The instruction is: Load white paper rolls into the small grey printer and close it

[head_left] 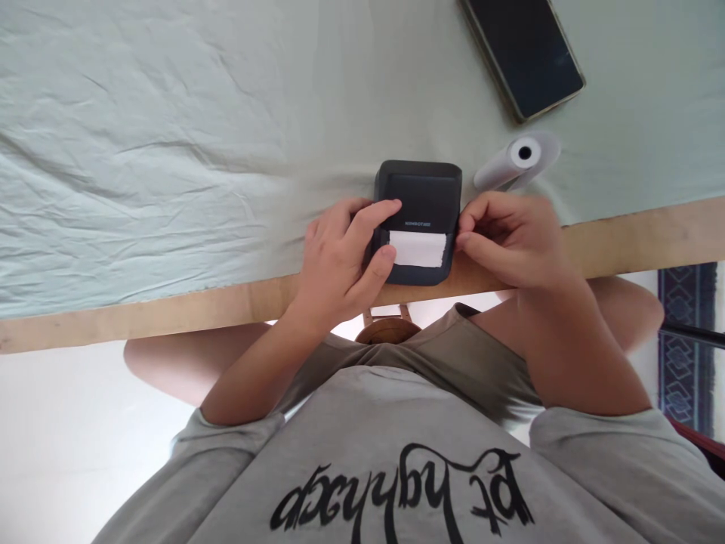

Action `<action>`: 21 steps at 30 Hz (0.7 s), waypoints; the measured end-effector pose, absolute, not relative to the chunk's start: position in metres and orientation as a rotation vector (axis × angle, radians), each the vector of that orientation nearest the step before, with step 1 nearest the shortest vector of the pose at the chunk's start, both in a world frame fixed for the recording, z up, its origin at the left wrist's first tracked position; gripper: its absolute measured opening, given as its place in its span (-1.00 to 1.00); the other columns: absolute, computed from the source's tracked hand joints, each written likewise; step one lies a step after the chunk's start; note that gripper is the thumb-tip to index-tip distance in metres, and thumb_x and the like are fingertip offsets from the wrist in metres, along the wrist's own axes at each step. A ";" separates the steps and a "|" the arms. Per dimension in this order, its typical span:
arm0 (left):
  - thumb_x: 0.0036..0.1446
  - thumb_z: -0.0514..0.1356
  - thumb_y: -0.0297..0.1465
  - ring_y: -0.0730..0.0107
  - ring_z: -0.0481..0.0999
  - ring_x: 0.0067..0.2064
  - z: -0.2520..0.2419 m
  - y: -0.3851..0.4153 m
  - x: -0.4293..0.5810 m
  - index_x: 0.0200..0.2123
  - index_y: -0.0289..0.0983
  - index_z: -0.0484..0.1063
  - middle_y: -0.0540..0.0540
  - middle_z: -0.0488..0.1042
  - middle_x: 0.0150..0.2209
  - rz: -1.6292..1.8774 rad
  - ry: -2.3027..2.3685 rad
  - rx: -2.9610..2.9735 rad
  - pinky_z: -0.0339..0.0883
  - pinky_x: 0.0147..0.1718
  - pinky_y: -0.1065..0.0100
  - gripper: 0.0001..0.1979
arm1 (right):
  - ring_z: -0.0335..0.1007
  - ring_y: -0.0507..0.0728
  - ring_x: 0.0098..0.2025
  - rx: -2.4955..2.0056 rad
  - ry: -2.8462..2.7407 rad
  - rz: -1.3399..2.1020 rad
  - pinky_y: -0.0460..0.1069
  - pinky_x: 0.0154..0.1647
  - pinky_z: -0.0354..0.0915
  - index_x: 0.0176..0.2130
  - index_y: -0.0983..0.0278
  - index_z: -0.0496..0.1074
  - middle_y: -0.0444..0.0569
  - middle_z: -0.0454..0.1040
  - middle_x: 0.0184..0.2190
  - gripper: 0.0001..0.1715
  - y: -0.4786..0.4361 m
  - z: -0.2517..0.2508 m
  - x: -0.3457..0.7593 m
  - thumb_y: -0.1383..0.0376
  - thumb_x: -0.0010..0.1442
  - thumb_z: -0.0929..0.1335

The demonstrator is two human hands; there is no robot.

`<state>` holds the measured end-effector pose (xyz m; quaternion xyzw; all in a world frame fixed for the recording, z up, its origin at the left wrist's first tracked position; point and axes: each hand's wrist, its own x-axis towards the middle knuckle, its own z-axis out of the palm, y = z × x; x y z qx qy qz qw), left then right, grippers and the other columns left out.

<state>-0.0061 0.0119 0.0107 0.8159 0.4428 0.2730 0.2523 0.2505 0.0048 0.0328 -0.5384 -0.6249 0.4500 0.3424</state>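
Observation:
A small black label printer (426, 198) lies at the table's front edge, a strip of white paper (418, 249) showing at its near end. My left hand (345, 253) grips the printer's left side, its index finger over the lid and its thumb beside the paper. At the printer's right side, my right hand (510, 234) is closed in a pinch, thumb and index finger against or very near the casing. Whatever those fingertips hold, if anything, is hidden. Just beyond my right hand lies a roll of white paper (501, 168) with a loose end curling out.
A dark phone (526, 57) in a case lies at the far right of the table. Pale green wrinkled cloth (170, 151) covers the tabletop, leaving a bare wooden front edge (141, 310). My legs and a wooden stool (388, 330) are below the edge.

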 end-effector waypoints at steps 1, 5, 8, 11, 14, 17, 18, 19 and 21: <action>0.52 -0.20 0.11 -0.05 0.54 0.21 0.011 0.012 -0.006 0.32 -0.07 0.38 -0.23 0.55 0.19 0.738 1.201 2.213 0.31 0.21 -0.10 -0.37 | 0.15 -0.05 -0.58 -1.398 -1.626 1.169 -0.06 -0.59 0.00 -0.45 0.20 0.41 -0.20 0.37 -0.58 -0.85 0.005 0.034 0.250 0.28 0.11 0.45; 0.52 -0.21 0.12 -0.05 0.52 0.23 0.012 0.012 -0.007 0.33 -0.05 0.37 -0.23 0.55 0.21 0.702 1.204 2.206 0.32 0.23 -0.10 -0.36 | 0.09 -0.05 -0.59 -1.417 -1.641 1.167 -0.04 -0.59 -0.04 -0.47 0.20 0.40 -0.20 0.31 -0.60 -0.74 0.005 0.035 0.251 0.21 0.15 0.49; 0.52 -0.22 0.12 -0.03 0.52 0.24 0.013 0.012 -0.007 0.33 -0.04 0.37 -0.22 0.55 0.21 0.692 1.224 2.222 0.33 0.24 -0.08 -0.36 | 0.06 -0.05 -0.60 -1.404 -1.655 1.178 -0.03 -0.58 -0.04 -0.47 0.19 0.36 -0.23 0.27 -0.62 -0.67 0.005 0.033 0.253 0.17 0.19 0.50; 0.52 -0.22 0.11 -0.03 0.51 0.26 0.014 0.012 -0.008 0.34 -0.03 0.36 -0.21 0.54 0.21 0.687 1.216 2.221 0.31 0.26 -0.06 -0.37 | 0.16 -0.03 -0.56 -1.371 -1.670 1.168 -0.04 -0.55 0.04 -0.41 0.18 0.36 -0.22 0.35 -0.56 -0.74 0.004 0.030 0.253 0.22 0.15 0.50; 0.53 -0.17 0.09 -0.05 0.48 0.32 0.013 0.010 -0.010 0.41 -0.06 0.26 -0.22 0.49 0.30 0.661 1.201 2.220 0.29 0.30 -0.03 -0.38 | 0.26 -0.02 -0.51 -1.375 -1.661 1.147 -0.04 -0.51 0.11 -0.36 0.18 0.39 -0.20 0.42 -0.51 -0.89 0.002 0.027 0.253 0.32 0.10 0.43; 0.48 -0.08 0.15 -0.13 0.45 0.37 0.011 0.005 -0.012 0.50 -0.24 0.07 -0.37 0.41 0.38 0.629 1.201 2.249 0.29 0.31 -0.04 -0.23 | 0.27 -0.02 -0.49 -1.391 -1.656 1.141 -0.04 -0.50 0.12 -0.37 0.19 0.40 -0.20 0.43 -0.50 -0.92 0.002 0.026 0.253 0.37 0.10 0.39; 0.45 -0.04 0.17 -0.18 0.44 0.38 0.010 0.004 -0.013 0.51 -0.30 0.03 -0.42 0.39 0.39 0.605 1.202 2.267 0.29 0.31 -0.05 -0.16 | 0.27 -0.02 -0.49 -1.389 -1.655 1.138 -0.04 -0.50 0.12 -0.37 0.19 0.40 -0.20 0.42 -0.50 -0.92 0.002 0.027 0.252 0.37 0.10 0.39; 0.43 -0.01 0.19 -0.21 0.44 0.38 0.010 0.003 -0.014 0.51 -0.34 0.02 -0.45 0.39 0.39 0.576 1.203 2.286 0.29 0.32 -0.08 -0.11 | 0.26 -0.03 -0.50 -1.382 -1.656 1.134 -0.05 -0.50 0.12 -0.38 0.19 0.40 -0.20 0.42 -0.51 -0.92 0.002 0.027 0.252 0.37 0.10 0.39; 0.37 0.07 0.20 -0.27 0.41 0.41 0.010 0.001 -0.014 0.50 -0.37 0.04 -0.49 0.36 0.40 0.509 1.212 2.324 0.28 0.33 -0.12 -0.07 | 0.25 -0.04 -0.52 -1.367 -1.659 1.117 -0.05 -0.50 0.11 -0.41 0.19 0.40 -0.21 0.41 -0.53 -0.92 0.003 0.028 0.251 0.37 0.09 0.39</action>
